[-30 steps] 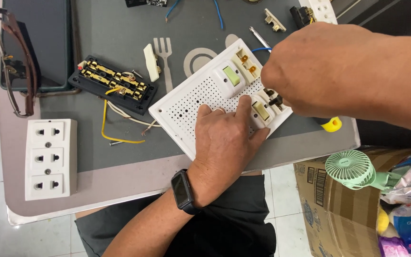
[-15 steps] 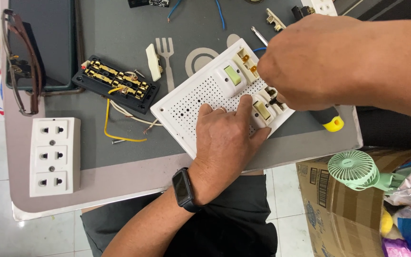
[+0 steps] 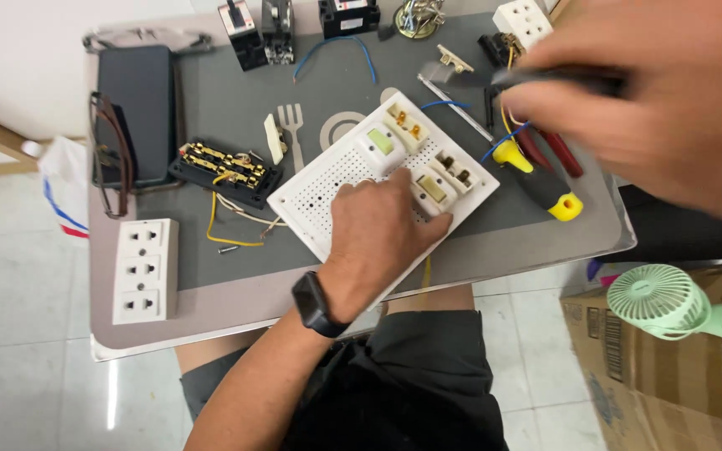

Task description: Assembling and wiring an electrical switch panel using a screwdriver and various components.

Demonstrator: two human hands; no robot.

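Note:
A white perforated board (image 3: 319,196) lies tilted on the grey table (image 3: 211,292). It carries a switch with a green rocker (image 3: 380,142) and several socket modules with brass contacts (image 3: 453,171). My left hand (image 3: 378,238), with a black watch on the wrist, presses flat on the board's near corner, fingertips beside the modules. My right hand (image 3: 653,108) is blurred above the table's right side, away from the board. Its fingers are closed on a slim dark tool (image 3: 557,78).
A yellow-and-black screwdriver (image 3: 545,188) and red-handled pliers (image 3: 557,150) lie right of the board. A black socket insert with brass parts (image 3: 226,171), a white triple socket (image 3: 145,269), glasses (image 3: 110,159) and a black device (image 3: 135,113) sit left. A green fan (image 3: 658,301) rests on a cardboard box.
My right hand has lifted off the board's modules and moved up to the right with a dark tool. The screwdriver beneath it now shows. My left hand stays on the board.

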